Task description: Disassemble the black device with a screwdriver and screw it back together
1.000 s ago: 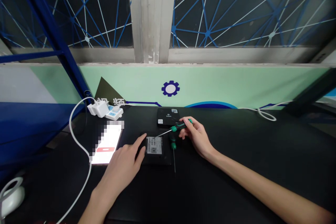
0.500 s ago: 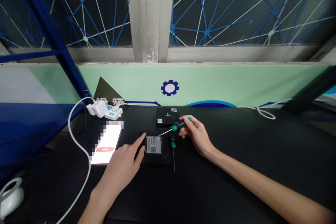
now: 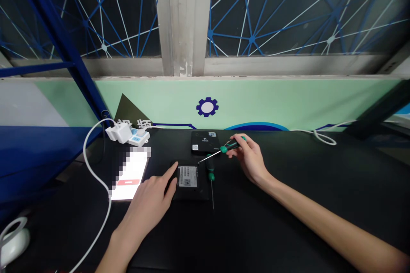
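Labelled black case on a black desk: left hand open, fingertips at its edge; right hand closed on a green-handled screwdriver past its far edge. Second screwdriver just right of it, lit phone left, green wall beyond.

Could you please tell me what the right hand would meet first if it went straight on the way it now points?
The right hand, holding a green-and-black screwdriver, points down-left; its steel tip would probably meet the flat black labelled device first, though depth is unclear.
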Tool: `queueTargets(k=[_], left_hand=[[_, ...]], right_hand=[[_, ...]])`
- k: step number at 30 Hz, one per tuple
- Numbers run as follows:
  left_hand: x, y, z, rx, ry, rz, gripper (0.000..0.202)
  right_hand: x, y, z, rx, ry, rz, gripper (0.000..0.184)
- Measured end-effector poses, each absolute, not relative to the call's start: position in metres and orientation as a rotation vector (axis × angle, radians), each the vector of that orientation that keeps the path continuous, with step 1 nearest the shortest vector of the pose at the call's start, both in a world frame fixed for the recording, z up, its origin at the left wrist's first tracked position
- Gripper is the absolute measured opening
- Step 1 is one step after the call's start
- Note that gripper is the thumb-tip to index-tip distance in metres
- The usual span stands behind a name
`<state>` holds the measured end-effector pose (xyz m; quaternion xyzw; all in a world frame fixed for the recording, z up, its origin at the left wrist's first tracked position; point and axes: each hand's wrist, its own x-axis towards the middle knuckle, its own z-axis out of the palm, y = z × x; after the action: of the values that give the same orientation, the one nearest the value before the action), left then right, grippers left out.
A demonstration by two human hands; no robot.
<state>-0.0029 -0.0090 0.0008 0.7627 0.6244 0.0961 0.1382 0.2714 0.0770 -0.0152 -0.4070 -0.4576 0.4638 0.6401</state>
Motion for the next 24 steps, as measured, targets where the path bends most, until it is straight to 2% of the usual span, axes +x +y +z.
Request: queueTargets(k=[16,24], left_hand=[[-0.0027,-0.0099,0.0022,2.191,1.806,0.280,0.055],[-0.0023,-0.0083,0.0019,2.209,1.809,0.273,0.054]], right_hand=[[0.2722,0.0794,-0.0174,-0.934,-1.051,1.049,0.037],[0.2748,0.0812,-0.0208,-1.009,-1.176,0.910,0.036]])
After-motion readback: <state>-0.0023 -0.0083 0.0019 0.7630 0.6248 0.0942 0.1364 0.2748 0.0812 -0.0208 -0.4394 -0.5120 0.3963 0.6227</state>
